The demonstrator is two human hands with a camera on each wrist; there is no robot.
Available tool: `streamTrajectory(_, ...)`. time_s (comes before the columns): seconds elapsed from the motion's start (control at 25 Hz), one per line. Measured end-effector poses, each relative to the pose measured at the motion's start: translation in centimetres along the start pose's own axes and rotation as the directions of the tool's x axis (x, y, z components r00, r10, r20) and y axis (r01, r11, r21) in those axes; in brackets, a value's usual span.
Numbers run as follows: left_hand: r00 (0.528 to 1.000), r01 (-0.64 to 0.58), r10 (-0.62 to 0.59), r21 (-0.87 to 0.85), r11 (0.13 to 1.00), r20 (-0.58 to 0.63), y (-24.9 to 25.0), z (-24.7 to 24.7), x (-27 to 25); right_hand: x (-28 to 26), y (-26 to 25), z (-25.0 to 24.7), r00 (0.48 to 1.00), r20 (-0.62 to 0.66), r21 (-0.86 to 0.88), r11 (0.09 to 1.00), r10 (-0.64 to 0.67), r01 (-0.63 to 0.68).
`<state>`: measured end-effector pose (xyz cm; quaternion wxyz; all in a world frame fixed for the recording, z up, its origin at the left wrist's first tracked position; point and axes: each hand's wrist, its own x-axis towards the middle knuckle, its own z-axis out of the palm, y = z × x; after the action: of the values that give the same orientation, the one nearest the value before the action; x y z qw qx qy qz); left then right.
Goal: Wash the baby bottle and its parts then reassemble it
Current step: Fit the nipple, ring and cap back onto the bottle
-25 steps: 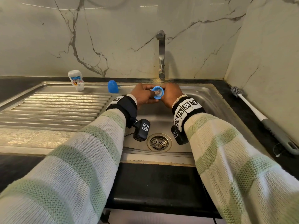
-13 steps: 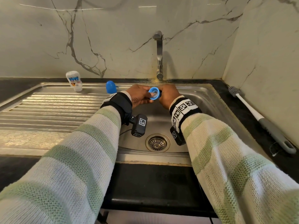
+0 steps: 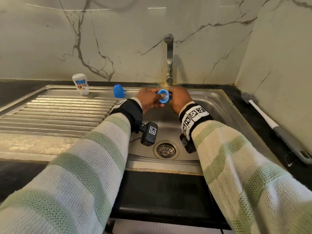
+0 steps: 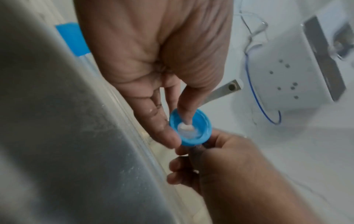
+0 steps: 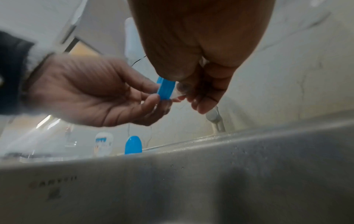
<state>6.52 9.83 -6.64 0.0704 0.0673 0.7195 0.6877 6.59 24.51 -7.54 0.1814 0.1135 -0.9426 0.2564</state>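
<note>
Marble walls close in a steel sink [image 3: 217, 105] set into a dark table [image 3: 263, 115], with the tap [image 3: 169, 58] rising at the back of the basin. Both hands meet over the sink just below the tap's spout. Between them is the blue ring [image 3: 163, 98], the bottle's screw collar, with the clear teat [image 4: 188, 131] seated in its middle. The left hand [image 3: 148, 100] holds the ring on its side away from the tap, fingers [image 4: 162, 125] curled to the rim and the thumb pressing into the teat's base inside the ring. The right hand [image 3: 179, 100] takes the other face, its fingers [image 5: 205, 104] closed together around the teat's tip where it pokes through; the right wrist view shows the ring edge-on [image 5: 166, 89] between the two hands.

Left of the tap, on the sink's back ledge, stands the blue cap [image 3: 118, 91], upright with its dome up. Further left from the tap, at the head of the ribbed drainboard [image 3: 55, 114], stands the bottle [image 3: 81, 84], white with a printed label, well apart from the hands. Right of the tap, a brush [image 3: 276, 127] lies on the table along the side wall, bristle head toward the back. Below the hands, straight out from the tap, the drain [image 3: 166, 150] sits in the basin floor.
</note>
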Motion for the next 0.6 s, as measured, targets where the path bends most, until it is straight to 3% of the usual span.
streamTrajectory(0.08,0.997,0.042,-0.03,-0.174,0.984,0.069,-0.5,-0.3,-0.1,-0.1,0.9,0.6,0.995,-0.051,0.178,0.981,0.087,-0.077)
streamTrajectory(0.16,0.993,0.058,-0.039,-0.172,0.983,0.108,-0.8,-0.7,-0.2,-0.8,1.2,0.9,0.984,0.036,0.336,0.925,0.173,-0.175)
streamTrajectory(0.28,0.996,0.048,-0.038,-0.139,0.989,0.075,-0.7,-0.7,0.1,-1.5,1.0,0.7,0.967,0.151,0.5,0.828,0.208,-0.256)
streamTrajectory(0.48,0.997,0.03,-0.027,-0.046,0.999,0.069,-0.7,-0.7,0.0,-1.9,0.9,0.4,0.916,0.339,0.627,0.675,0.213,-0.389)
streamTrajectory(0.6,0.991,0.075,-0.058,-0.144,0.987,0.117,-0.6,-0.9,-0.3,-2.1,1.0,0.0,0.92,0.325,0.663,0.641,0.22,-0.387)
